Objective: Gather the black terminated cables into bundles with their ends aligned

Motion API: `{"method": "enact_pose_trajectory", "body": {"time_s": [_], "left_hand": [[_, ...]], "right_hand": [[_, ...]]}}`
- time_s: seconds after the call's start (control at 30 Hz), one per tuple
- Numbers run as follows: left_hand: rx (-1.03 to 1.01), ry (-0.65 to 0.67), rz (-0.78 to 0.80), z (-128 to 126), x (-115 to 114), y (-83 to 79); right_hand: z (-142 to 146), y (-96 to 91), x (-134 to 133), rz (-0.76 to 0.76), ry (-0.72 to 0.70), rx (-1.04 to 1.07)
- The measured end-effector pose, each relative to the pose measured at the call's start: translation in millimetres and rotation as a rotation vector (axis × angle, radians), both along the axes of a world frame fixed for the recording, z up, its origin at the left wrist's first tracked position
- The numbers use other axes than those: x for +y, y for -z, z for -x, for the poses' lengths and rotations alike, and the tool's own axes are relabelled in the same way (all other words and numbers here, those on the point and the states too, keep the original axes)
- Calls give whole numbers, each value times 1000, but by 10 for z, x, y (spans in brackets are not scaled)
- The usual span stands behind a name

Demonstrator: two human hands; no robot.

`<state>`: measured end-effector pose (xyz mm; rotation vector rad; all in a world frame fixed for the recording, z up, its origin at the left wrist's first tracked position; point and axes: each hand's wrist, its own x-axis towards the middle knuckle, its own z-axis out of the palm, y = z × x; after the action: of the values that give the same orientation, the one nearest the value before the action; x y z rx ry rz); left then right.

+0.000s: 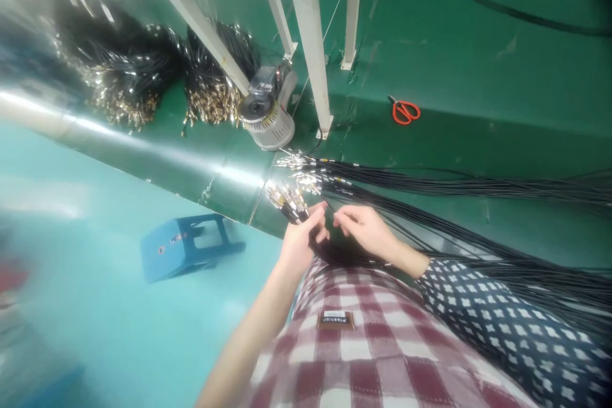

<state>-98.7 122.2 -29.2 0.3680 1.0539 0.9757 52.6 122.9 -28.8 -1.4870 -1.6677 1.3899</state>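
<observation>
My left hand (306,236) is closed around a bundle of black cables (289,204), whose shiny metal connector ends stick out past the thumb toward the upper left. Close beside it, the fingers of my right hand (361,226) are pinched together. A thin dark strand shows in the small gap between both hands; whether the right fingers grip it, I cannot make out. Two further groups of black cables (430,185) lie on the green table (454,134), their connector tips (308,182) just beyond my left hand. Cables also run under my right forearm.
A grey round-bodied device (268,121) stands by white metal legs (310,44). Orange-handled scissors (405,112) lie farther right. Heaps of black cables with brass-coloured ends (210,99) are at the back left. A blue stool (165,252) is on the floor, left of the table edge.
</observation>
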Motion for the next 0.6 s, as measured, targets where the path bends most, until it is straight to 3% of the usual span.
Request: {"method": "enact_pose_trajectory", "body": {"time_s": [0.1, 0.17, 0.27, 0.37, 0.47, 0.6], "left_hand": [[9, 31, 15, 7, 19, 22], [-9, 43, 46, 29, 13, 45], [-18, -8, 98, 80, -24, 86], [-40, -69, 103, 115, -73, 95], [-132, -21, 73, 112, -114, 29], [-228, -35, 50, 97, -123, -95]], "right_hand": [[20, -31, 13, -16, -40, -8], [-2, -16, 74, 3, -139, 6], [-114, 172, 257, 62, -292, -165], [-223, 516, 431, 16, -184, -499], [-256, 800, 477, -47, -102, -639], [-321, 867, 380, -102, -91, -710]]}}
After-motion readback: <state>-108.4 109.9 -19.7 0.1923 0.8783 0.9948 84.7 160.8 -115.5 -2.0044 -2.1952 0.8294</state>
